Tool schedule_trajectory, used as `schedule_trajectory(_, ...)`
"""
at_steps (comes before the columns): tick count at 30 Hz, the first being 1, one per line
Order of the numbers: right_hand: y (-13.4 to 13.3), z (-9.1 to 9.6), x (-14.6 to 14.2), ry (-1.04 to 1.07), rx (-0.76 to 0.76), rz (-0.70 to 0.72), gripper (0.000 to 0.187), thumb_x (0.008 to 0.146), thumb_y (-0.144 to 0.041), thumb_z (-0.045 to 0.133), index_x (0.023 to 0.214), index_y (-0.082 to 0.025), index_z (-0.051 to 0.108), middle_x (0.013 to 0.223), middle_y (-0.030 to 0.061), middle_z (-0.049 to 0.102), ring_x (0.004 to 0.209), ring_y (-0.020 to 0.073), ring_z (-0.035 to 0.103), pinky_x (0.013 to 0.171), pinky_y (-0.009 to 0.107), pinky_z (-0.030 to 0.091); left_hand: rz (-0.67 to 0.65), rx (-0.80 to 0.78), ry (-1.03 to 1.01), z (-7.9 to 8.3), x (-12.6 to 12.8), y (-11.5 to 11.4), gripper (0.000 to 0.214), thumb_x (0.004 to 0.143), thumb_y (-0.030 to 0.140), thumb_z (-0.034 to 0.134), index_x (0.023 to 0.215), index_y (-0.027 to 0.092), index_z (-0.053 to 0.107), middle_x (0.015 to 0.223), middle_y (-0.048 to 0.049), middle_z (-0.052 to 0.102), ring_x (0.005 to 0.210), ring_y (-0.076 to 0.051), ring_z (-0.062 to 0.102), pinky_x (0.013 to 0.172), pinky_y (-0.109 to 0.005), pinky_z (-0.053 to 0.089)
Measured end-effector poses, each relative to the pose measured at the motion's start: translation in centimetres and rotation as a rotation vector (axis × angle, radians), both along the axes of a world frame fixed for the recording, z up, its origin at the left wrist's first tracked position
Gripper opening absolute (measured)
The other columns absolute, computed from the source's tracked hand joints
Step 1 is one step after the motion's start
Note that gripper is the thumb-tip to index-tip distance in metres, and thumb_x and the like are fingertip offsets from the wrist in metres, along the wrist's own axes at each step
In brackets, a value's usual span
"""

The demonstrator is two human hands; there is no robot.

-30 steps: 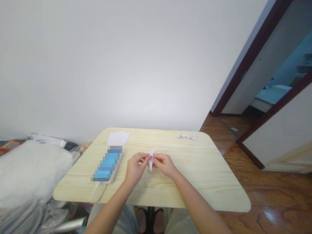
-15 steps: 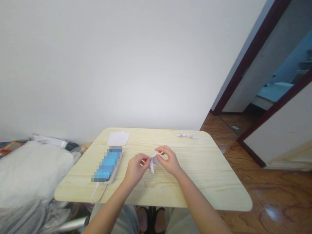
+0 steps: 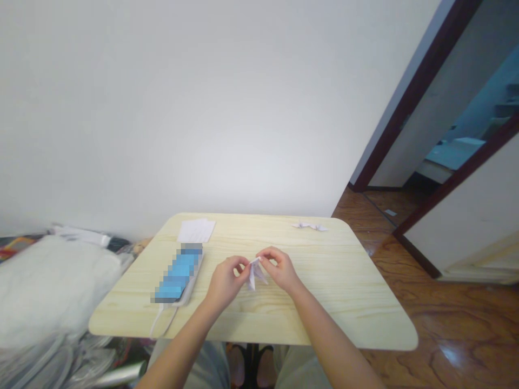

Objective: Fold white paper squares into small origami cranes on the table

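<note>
Left hand and right hand are together over the middle of the tabletop, with the forearms entering from its near edge. Wood floor lies beyond the tabletop's right edge; white bedding lies beyond its left edge. A blurred blue-and-white device, whose kind cannot be told, rests on the left part of the tabletop, with a white cable running over the near edge. Loose white sheets of paper lie at the far edge, and a small folded paper shape lies at the far right. Both appear to be placed there to leave the middle free. A folded paper piece is clamped between the fingertips of both hands, above the middle of the tabletop. This two-sided pinch appears to hold its layers in place while leaving the folds exposed.
</note>
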State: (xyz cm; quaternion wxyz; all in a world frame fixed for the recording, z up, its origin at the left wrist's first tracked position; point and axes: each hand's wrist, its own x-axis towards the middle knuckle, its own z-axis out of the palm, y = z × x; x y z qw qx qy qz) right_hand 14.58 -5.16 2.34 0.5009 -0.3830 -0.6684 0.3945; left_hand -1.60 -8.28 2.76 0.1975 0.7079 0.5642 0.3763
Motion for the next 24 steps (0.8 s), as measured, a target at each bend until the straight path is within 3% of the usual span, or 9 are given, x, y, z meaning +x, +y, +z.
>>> schedule_trajectory(6, -0.12, 0.16, 0.15, -0.021, 0.039, 0.014, 0.011, 0.072, -0.022, 0.059, 0.08, -0.018, 0.065, 0.076, 0.0042, 0.065, 0.072, 0.0155, 0.059, 0.069, 0.028, 0.047, 0.025, -0.007, 0.032, 0.1, -0.08, 0.03, 0.012, 0.075, 0.026, 0.052, 0.072, 0.02, 0.061, 0.065, 0.0008, 0.064, 0.059, -0.013, 0.058, 0.052, -0.022, 0.042)
schedule_trajectory(12, 0.06, -0.21, -0.04, -0.035, 0.062, -0.052, 0.008, 0.071, -0.023, 0.06, 0.07, -0.017, 0.065, 0.071, 0.0046, 0.065, 0.069, 0.0164, 0.059, 0.068, 0.028, 0.047, -0.021, -0.008, 0.011, -0.1, 0.01, -0.02, 0.015, 0.077, 0.03, 0.051, 0.078, 0.02, 0.062, 0.071, -0.0005, 0.066, 0.063, -0.013, 0.059, 0.055, -0.022, 0.044)
schedule_trajectory(24, 0.0, -0.2, -0.17, 0.0, -0.029, -0.027, 0.013, 0.07, -0.029, 0.062, 0.069, -0.017, 0.066, 0.072, 0.0055, 0.066, 0.07, 0.0166, 0.06, 0.067, 0.029, 0.048, -0.047, 0.031, 0.048, -0.63, -0.11, 0.45, 0.015, 0.078, 0.031, 0.052, 0.075, 0.02, 0.062, 0.069, -0.0007, 0.063, 0.062, -0.013, 0.057, 0.061, -0.025, 0.045)
